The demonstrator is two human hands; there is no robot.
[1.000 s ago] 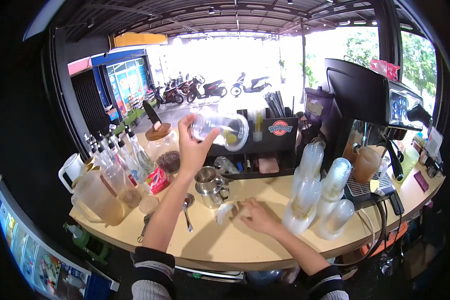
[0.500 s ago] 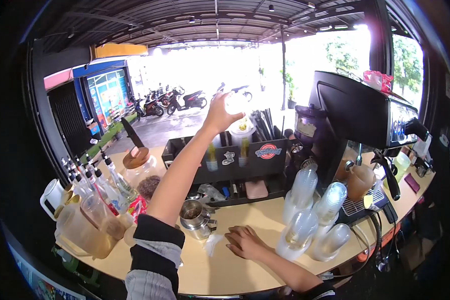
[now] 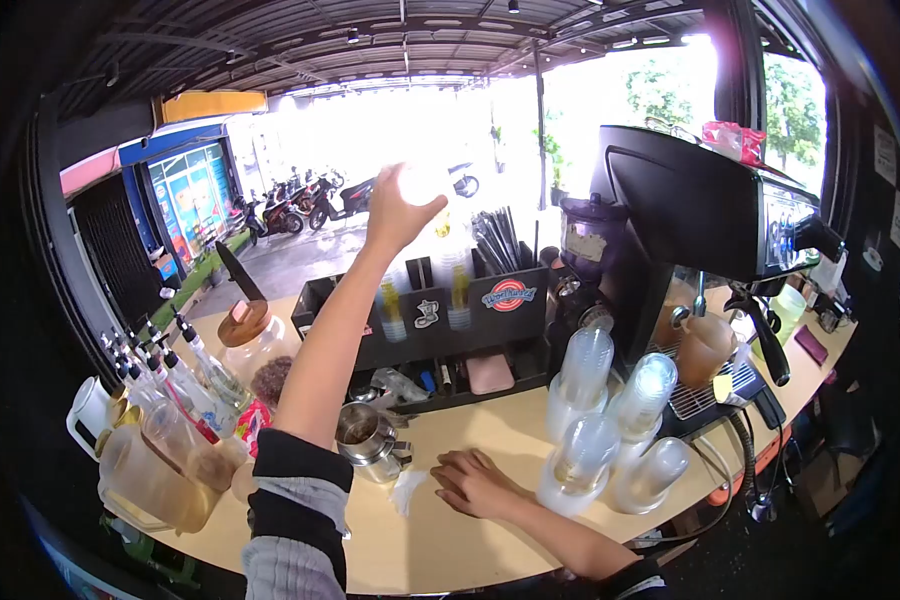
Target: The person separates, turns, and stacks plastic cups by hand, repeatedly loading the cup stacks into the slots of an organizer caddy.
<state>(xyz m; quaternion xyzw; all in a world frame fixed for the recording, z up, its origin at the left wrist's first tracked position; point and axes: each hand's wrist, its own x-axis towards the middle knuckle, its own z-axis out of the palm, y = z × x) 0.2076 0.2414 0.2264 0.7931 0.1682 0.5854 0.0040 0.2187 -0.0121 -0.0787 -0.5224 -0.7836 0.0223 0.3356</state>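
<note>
My left hand (image 3: 398, 212) is raised above the black organizer (image 3: 370, 345), its thumb and fingers curved around a clear plastic cup (image 3: 444, 222). Glare washes out most of that cup. Just below it, a stack of clear cups with yellow print (image 3: 458, 285) stands in the organizer, and I cannot tell whether the two touch. My right hand (image 3: 478, 484) rests on the wooden counter (image 3: 450, 550), fingers loosely extended and holding nothing. Beside it are a crumpled piece of clear plastic (image 3: 404, 492) and a steel pitcher (image 3: 368, 445).
Stacks of upturned clear cups (image 3: 582, 455) stand right of my right hand, before the coffee machine (image 3: 685, 205). Black straws (image 3: 500, 238) fill the organizer's right end. Pump bottles (image 3: 205, 360), a plastic jug (image 3: 155, 480) and a wooden-lidded jar (image 3: 255, 350) crowd the left.
The view has shifted, moving the whole scene slightly left. My left hand, with the cup, has lifted a little relative to the organizer. My right hand stays in place on the counter.
</note>
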